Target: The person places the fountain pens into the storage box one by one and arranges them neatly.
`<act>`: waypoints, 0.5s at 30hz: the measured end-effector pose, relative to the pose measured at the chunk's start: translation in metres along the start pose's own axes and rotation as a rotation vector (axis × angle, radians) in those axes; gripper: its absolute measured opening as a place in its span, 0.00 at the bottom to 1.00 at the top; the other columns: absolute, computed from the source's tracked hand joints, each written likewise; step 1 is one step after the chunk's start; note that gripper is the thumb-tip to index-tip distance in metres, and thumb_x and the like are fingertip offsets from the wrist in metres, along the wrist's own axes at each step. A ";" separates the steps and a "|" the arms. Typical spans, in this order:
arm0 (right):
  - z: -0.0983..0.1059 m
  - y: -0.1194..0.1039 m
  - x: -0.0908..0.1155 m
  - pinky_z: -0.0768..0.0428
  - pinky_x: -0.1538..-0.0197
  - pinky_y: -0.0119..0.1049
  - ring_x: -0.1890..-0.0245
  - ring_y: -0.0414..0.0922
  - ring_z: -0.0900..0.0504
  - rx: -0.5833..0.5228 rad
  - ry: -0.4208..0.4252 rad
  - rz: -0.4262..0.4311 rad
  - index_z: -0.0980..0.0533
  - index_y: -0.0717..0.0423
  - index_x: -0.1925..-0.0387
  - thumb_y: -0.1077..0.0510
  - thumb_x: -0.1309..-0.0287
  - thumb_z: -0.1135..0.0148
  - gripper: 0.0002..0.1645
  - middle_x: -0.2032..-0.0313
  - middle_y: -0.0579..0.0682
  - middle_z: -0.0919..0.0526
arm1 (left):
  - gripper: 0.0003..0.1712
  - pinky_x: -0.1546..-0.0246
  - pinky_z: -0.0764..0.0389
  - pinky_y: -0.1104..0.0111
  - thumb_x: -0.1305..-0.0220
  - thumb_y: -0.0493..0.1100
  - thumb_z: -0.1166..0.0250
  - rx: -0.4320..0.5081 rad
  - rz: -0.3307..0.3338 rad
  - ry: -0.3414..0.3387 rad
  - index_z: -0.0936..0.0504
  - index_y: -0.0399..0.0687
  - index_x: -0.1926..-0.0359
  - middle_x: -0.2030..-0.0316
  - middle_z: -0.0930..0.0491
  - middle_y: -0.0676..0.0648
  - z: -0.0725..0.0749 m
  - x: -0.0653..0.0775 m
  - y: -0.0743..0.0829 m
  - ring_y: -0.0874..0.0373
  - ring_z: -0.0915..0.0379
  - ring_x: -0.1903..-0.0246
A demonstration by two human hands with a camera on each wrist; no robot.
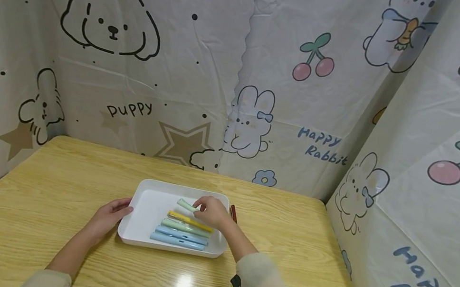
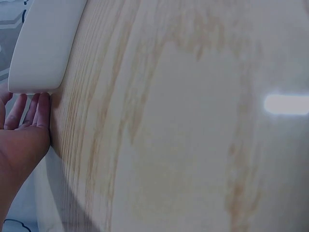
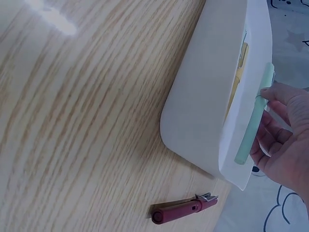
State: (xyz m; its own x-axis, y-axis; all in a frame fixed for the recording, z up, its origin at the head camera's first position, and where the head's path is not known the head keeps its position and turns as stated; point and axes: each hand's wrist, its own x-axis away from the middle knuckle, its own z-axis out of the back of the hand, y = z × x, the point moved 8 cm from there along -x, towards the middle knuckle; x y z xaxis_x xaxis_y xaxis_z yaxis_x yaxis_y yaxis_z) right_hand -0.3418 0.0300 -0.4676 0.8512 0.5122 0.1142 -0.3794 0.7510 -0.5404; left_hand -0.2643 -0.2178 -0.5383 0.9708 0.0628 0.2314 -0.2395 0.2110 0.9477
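Note:
A white tray point(image 1: 142, 209) lies on the table, and my left hand point(image 1: 108, 218) holds its left end, thumb at the rim. The left wrist view shows those fingers point(image 2: 42, 111) against the tray's outer side. Over the tray's back right part, my right hand point(image 1: 213, 214) pinches a light green pen point(image 3: 252, 128) between thumb and fingers. In front of that hand, a yellow pen point(image 1: 190, 221), another light green pen point(image 1: 185, 227) and two light blue pens point(image 1: 177, 241) lie side by side in the tray. My right hand partly hides the held pen in the head view.
A dark red pen point(image 3: 181, 211) with a metal clip lies on the table just right of the tray. The wooden table point(image 1: 286, 246) meets printed cloth curtains point(image 1: 194, 86) at the back and sides.

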 end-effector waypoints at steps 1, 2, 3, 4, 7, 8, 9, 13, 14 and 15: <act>-0.001 0.000 0.000 0.30 0.68 0.31 0.70 0.40 0.30 -0.004 0.000 -0.003 0.20 0.53 0.59 0.57 0.44 0.39 0.10 0.70 0.46 0.24 | 0.35 0.33 0.38 0.53 0.29 0.51 0.50 0.002 0.002 -0.001 0.46 0.35 0.31 0.33 0.43 0.32 0.000 0.000 0.000 0.42 0.46 0.33; -0.001 0.000 -0.001 0.29 0.68 0.31 0.70 0.40 0.30 -0.005 0.001 -0.003 0.20 0.53 0.60 0.57 0.44 0.38 0.10 0.70 0.46 0.24 | 0.35 0.33 0.38 0.53 0.29 0.51 0.50 0.003 0.003 -0.001 0.46 0.35 0.31 0.33 0.43 0.32 0.000 0.000 0.000 0.42 0.46 0.33; -0.002 0.000 -0.001 0.30 0.67 0.31 0.70 0.40 0.30 -0.003 0.001 -0.004 0.20 0.53 0.60 0.57 0.44 0.39 0.10 0.70 0.46 0.24 | 0.35 0.33 0.38 0.54 0.29 0.50 0.50 0.003 0.003 -0.002 0.47 0.35 0.31 0.33 0.43 0.32 0.000 0.000 0.000 0.42 0.46 0.33; -0.002 0.000 -0.001 0.29 0.67 0.31 0.70 0.40 0.30 -0.003 0.003 -0.004 0.20 0.53 0.60 0.57 0.44 0.39 0.10 0.70 0.46 0.24 | 0.35 0.33 0.38 0.54 0.29 0.50 0.50 0.001 0.003 -0.002 0.47 0.35 0.31 0.33 0.43 0.32 0.000 0.000 0.000 0.43 0.46 0.33; -0.004 0.000 -0.002 0.30 0.67 0.31 0.70 0.40 0.30 -0.007 0.003 -0.004 0.20 0.53 0.60 0.57 0.44 0.38 0.10 0.70 0.46 0.24 | 0.34 0.33 0.38 0.54 0.29 0.50 0.50 0.002 0.003 -0.001 0.46 0.35 0.31 0.33 0.43 0.33 0.001 -0.001 0.000 0.43 0.46 0.33; -0.005 -0.001 -0.002 0.30 0.68 0.32 0.70 0.40 0.30 -0.009 0.002 -0.001 0.20 0.53 0.60 0.57 0.44 0.38 0.10 0.70 0.47 0.24 | 0.34 0.33 0.38 0.54 0.29 0.50 0.50 0.003 0.001 -0.001 0.47 0.35 0.31 0.33 0.43 0.32 0.001 0.000 0.000 0.42 0.46 0.33; -0.006 -0.001 -0.003 0.30 0.68 0.32 0.71 0.40 0.30 -0.010 0.001 0.000 0.20 0.53 0.59 0.57 0.44 0.39 0.10 0.70 0.47 0.24 | 0.35 0.33 0.38 0.54 0.29 0.50 0.50 0.004 -0.001 -0.001 0.47 0.34 0.31 0.33 0.43 0.32 0.001 0.000 0.000 0.42 0.46 0.33; -0.011 -0.002 -0.004 0.30 0.70 0.31 0.72 0.40 0.30 -0.008 -0.001 0.001 0.20 0.53 0.59 0.57 0.44 0.38 0.11 0.71 0.46 0.24 | 0.35 0.33 0.38 0.54 0.29 0.51 0.50 0.000 -0.001 0.001 0.46 0.35 0.31 0.33 0.43 0.32 0.001 0.000 0.000 0.42 0.45 0.33; -0.012 -0.002 -0.004 0.30 0.70 0.31 0.72 0.40 0.30 -0.005 -0.001 0.000 0.20 0.53 0.59 0.56 0.44 0.38 0.11 0.71 0.46 0.24 | 0.35 0.33 0.38 0.54 0.29 0.51 0.50 0.000 -0.002 0.000 0.46 0.35 0.31 0.33 0.43 0.32 0.001 0.000 0.000 0.42 0.46 0.33; -0.013 -0.002 -0.004 0.30 0.70 0.31 0.72 0.40 0.30 -0.001 -0.002 -0.002 0.20 0.52 0.59 0.56 0.44 0.38 0.11 0.71 0.46 0.24 | 0.35 0.34 0.38 0.54 0.29 0.51 0.50 -0.002 -0.002 0.000 0.46 0.35 0.31 0.33 0.43 0.32 0.001 0.000 0.000 0.42 0.45 0.33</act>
State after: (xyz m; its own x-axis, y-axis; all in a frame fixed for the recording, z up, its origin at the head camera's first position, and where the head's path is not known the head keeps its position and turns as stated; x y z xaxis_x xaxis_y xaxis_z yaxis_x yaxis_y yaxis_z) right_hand -0.3400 0.0207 -0.4782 0.8513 0.5115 0.1172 -0.3773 0.7519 -0.5407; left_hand -0.2643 -0.2184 -0.5381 0.9712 0.0623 0.2300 -0.2381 0.2133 0.9475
